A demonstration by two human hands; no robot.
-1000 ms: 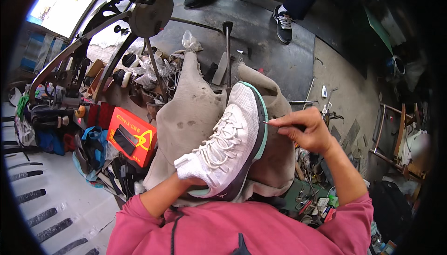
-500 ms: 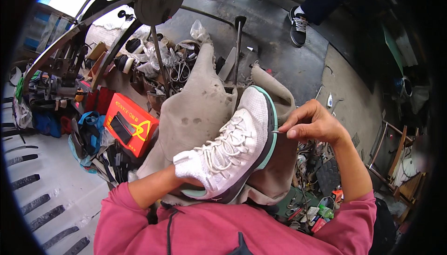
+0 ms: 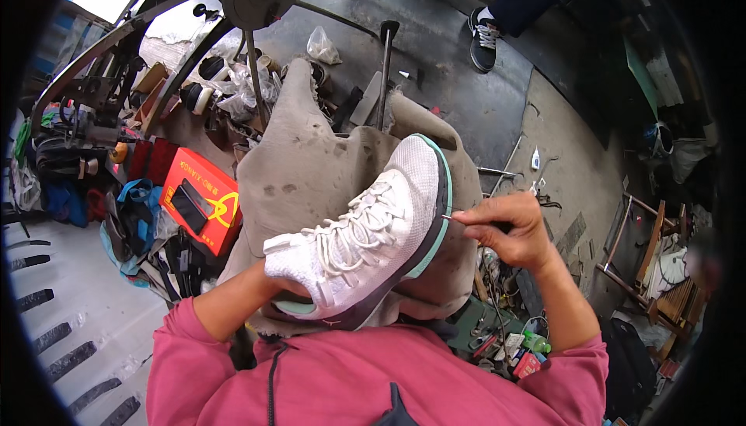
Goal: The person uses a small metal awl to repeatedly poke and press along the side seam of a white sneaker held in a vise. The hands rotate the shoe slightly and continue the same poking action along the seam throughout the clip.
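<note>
Just left of yr R fingers [image 3: 486, 210], the shoe [image 3: 396, 224] lies tilted over the cloth [image 3: 287, 154], toe away from you. Those fingers are nearly closed, pinching a thin metal pin [image 3: 448, 217] w/ its tip at the sole [image 3: 429, 247] edge; can't tell if it's in. Well left of them yr L forearm [image 3: 237, 298] runs into the shoe; L hand's hidden, grip unknown. Progress: laces [image 3: 342, 251] in, sole's on along the side nearest yr fingers; pin spot's prob. unfinished, far side not visible
</note>
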